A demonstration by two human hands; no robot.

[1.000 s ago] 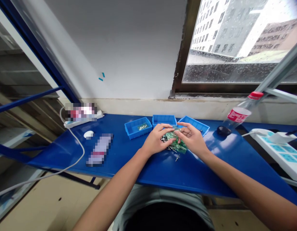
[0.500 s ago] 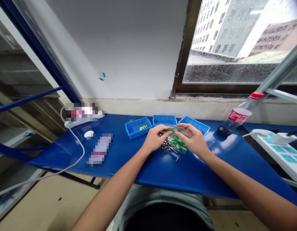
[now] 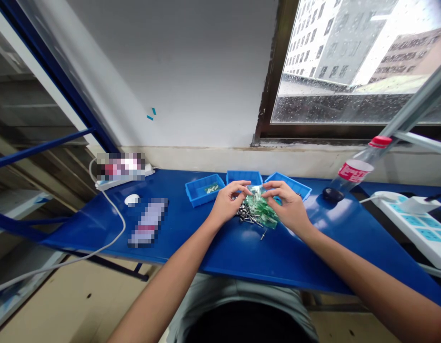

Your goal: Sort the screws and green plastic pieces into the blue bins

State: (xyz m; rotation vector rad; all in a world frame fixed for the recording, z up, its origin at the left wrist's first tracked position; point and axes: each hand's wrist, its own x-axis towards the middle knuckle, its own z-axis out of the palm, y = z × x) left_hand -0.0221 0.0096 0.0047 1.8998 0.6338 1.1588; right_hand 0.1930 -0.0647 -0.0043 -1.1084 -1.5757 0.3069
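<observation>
My left hand (image 3: 227, 202) and my right hand (image 3: 287, 205) face each other over the table, fingertips pinched. Between them is a small clear plastic bag (image 3: 256, 191), its edges at the fingers; what is inside is too small to make out. Below the hands lies a heap of shiny metal rivets (image 3: 248, 215), long and pin-like. Against its right side rests a pile of green-tinted plastic bags (image 3: 267, 217), partly hidden by my right hand. A single loose rivet (image 3: 263, 234) lies nearer to me.
Behind the hands stand a left blue bin (image 3: 197, 194) with small bagged pieces, a middle blue bin (image 3: 244, 177) and a right blue bin (image 3: 295, 186). A bottle (image 3: 356, 171) stands to the right, near a power strip (image 3: 416, 219). A white cable (image 3: 120, 214) crosses the left side.
My fingertips have shifted around the small bag. Half a second ago it was held flatter; now it shows more upright between the hands. The bins and the heap have stayed put.
</observation>
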